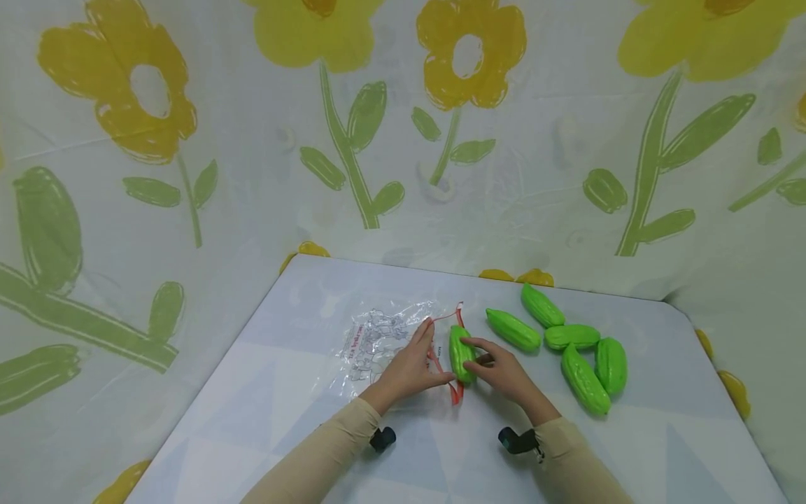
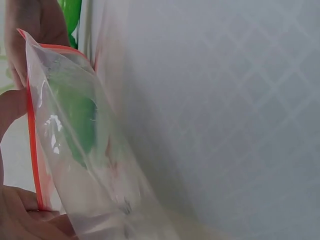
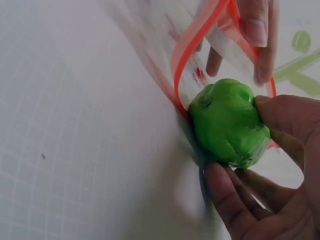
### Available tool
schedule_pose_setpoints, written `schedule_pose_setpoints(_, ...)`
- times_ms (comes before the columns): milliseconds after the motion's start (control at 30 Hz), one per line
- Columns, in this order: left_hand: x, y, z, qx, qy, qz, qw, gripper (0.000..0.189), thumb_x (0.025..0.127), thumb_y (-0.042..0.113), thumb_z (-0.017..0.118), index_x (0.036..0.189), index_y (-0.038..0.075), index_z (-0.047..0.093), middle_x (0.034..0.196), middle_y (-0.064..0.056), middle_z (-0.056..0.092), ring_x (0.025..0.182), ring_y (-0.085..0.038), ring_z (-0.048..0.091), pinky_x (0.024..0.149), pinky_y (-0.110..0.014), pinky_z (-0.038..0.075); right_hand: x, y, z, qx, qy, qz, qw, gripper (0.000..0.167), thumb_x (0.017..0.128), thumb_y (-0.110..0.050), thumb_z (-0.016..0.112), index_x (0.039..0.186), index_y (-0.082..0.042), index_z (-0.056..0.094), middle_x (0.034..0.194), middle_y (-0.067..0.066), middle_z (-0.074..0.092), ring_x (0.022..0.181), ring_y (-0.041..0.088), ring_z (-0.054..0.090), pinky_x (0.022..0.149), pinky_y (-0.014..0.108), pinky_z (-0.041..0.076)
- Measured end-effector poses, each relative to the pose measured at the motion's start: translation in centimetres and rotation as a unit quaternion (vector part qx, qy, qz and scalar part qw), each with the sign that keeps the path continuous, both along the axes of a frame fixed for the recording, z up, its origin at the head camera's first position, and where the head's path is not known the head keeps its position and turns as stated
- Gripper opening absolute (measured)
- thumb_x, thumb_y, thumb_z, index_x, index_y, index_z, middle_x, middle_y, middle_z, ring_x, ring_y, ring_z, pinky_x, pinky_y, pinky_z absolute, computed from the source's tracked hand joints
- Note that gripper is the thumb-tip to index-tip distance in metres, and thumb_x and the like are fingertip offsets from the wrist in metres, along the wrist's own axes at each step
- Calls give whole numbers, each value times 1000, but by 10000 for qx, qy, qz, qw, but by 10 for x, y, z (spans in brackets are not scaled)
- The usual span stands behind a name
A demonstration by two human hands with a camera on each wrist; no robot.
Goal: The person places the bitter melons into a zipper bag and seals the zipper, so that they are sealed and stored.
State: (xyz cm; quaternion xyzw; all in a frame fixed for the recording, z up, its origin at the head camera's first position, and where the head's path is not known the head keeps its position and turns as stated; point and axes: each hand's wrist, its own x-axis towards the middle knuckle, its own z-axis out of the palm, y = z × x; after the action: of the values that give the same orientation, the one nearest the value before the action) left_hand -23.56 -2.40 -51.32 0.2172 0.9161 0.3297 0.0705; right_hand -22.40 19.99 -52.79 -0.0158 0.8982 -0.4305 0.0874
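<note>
A clear zip bag (image 1: 378,343) with a red zip edge and printed line drawings lies on the table, its mouth toward the right. My left hand (image 1: 406,367) is at that mouth, thumb and fingers spread wide and straight along the red edge (image 2: 33,145), holding it apart. With thumb and fingertips my right hand (image 1: 504,374) pinches a ridged green toy vegetable (image 3: 230,122) at the bag's opening. Through the clear plastic, the green shape (image 2: 77,117) shows in the left wrist view. Part of the left hand is hidden by the bag in the right wrist view.
To the right on the table (image 1: 428,458) lie several more green toy vegetables (image 1: 513,329), some touching one another. A curtain with yellow flowers (image 1: 466,56) hangs behind and at the sides. Dark wrist cameras (image 1: 518,441) sit under both forearms.
</note>
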Motion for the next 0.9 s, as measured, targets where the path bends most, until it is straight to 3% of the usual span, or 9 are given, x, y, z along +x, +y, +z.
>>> schedule_pose_setpoints(267,-1,0,2,-40,-72,-50,10000,112,83,59,77,162,4,20,171,-8,12,117,-26,63,100,-45,53,-2,-5,2,52,51,162,9998,53,95,-30,74,145,-28,59,141,10,60,107,27,64,82,44,59)
schedule_pose_setpoints(567,-1,0,2,-34,-54,-110,9999,115,81,60,78,162,4,20,171,-8,12,130,-31,56,100,-48,53,-5,-10,-1,-386,445,392,9975,54,92,-25,78,143,-21,61,149,10,49,103,25,67,87,42,59)
schedule_pose_setpoints(700,-2,1,1,-56,28,-151,9999,114,81,59,79,162,4,20,171,-8,12,111,-27,65,93,-48,56,-5,-13,-3,-416,562,446,9965,54,91,-25,78,142,-21,62,148,11,49,102,24,66,86,40,60)
schedule_pose_setpoints(800,-2,1,0,-37,45,-160,9999,114,82,58,79,162,4,20,171,-7,11,106,-27,66,91,-48,57,-4,-17,-2,-380,546,429,9969,54,91,-26,78,142,-22,62,148,10,50,103,25,66,86,40,60)
schedule_pose_setpoints(900,-2,1,-1,36,48,-170,9998,114,81,57,80,162,4,20,171,-7,11,117,-31,63,94,-49,56,-4,-21,-1,-317,504,382,9975,54,91,-25,78,142,-24,62,148,8,52,104,25,66,84,40,60)
